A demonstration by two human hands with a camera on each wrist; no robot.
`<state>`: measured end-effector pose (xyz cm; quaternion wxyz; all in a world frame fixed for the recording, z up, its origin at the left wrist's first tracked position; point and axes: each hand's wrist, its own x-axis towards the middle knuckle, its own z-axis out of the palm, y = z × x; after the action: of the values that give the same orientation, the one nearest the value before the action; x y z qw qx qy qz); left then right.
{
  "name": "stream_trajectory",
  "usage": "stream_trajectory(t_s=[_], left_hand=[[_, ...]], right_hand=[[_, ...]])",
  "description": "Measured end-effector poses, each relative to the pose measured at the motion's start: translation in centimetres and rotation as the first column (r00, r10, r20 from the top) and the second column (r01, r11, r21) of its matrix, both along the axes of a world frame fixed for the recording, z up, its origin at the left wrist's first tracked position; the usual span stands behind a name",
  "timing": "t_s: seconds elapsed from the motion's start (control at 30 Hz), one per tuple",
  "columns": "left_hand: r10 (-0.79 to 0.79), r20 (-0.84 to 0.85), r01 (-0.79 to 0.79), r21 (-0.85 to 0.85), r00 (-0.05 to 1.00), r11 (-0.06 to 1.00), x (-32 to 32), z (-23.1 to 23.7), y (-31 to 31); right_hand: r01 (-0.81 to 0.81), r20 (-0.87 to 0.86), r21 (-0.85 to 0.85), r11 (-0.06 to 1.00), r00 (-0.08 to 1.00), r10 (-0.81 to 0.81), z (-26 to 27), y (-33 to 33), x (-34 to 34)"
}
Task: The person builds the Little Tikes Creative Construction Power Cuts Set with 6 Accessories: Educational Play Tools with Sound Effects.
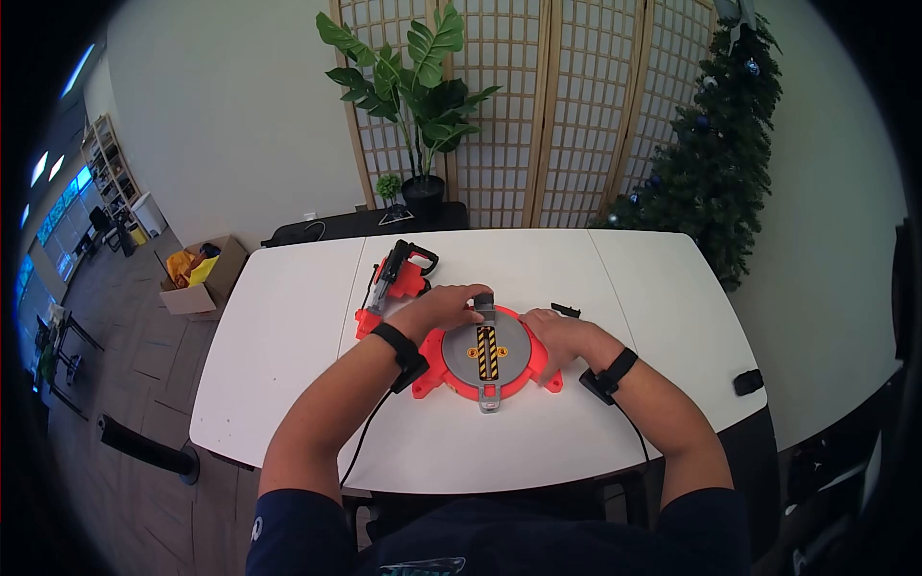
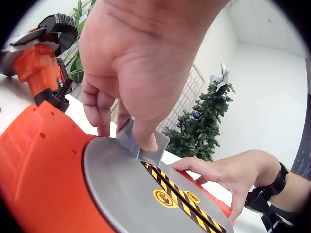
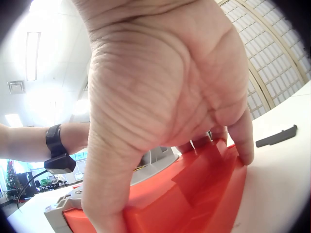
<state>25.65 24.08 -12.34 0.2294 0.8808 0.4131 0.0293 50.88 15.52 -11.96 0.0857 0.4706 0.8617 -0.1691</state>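
On the white table sits the red base [image 1: 429, 370] of a toy miter saw, with a round grey turntable [image 2: 116, 179] and a yellow-and-black striped slot. My left hand [image 1: 449, 307] is at its far side, pinching the grey upright bracket [image 2: 158, 148], thumb inside and fingers behind. My right hand [image 1: 559, 338] holds the right side of the base, its thumb near the front and fingers over the far edge. The red and black toy saw head [image 1: 408, 280] lies beyond my left hand.
A flat black plastic piece [image 3: 277, 136] lies on the table [image 1: 288, 317] beyond my right hand. A small black object [image 1: 747, 382] is at the table's right edge. Behind the table stand a potted plant [image 1: 423, 192] and a decorated tree [image 1: 711, 173].
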Motion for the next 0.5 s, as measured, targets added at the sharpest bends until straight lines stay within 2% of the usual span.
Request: stream_trajectory(t_s=[0.1, 0.2, 0.3, 0.4, 0.47, 0.5], left_hand=[[-0.024, -0.017, 0.024, -0.015, 1.0, 1.0, -0.2, 0.2, -0.2], [-0.04, 0.048, 0.042, -0.034, 0.998, 0.999, -0.6, -0.4, 0.0], [0.001, 0.036, 0.0, -0.021, 0.999, 1.0, -0.6, -0.5, -0.1], [0.044, 0.064, -0.036, -0.116, 0.997, 0.993, -1.1, -0.1, -0.4], [0.033, -0.095, -0.044, -0.119, 0.995, 0.992, -1.4, 0.5, -0.9], [0.033, -0.096, -0.045, -0.119, 0.995, 0.992, -1.6, 0.8, -1.2]], right_hand=[[0.002, -0.011, 0.005, 1.0, 1.0, -0.002, -0.1, 0.0, 0.1], [0.009, -0.032, -0.006, 1.0, 0.999, -0.009, -0.1, -0.1, 0.1], [0.01, -0.055, -0.008, 1.0, 0.998, -0.011, -0.2, -0.1, 0.3], [0.008, -0.073, 0.012, 1.0, 0.997, -0.007, -0.5, 0.0, 0.5], [0.009, -0.079, 0.024, 1.0, 0.997, -0.007, -0.7, -0.1, 0.6], [0.012, -0.107, 0.017, 1.0, 0.994, -0.01, -0.8, -0.1, 0.7]])
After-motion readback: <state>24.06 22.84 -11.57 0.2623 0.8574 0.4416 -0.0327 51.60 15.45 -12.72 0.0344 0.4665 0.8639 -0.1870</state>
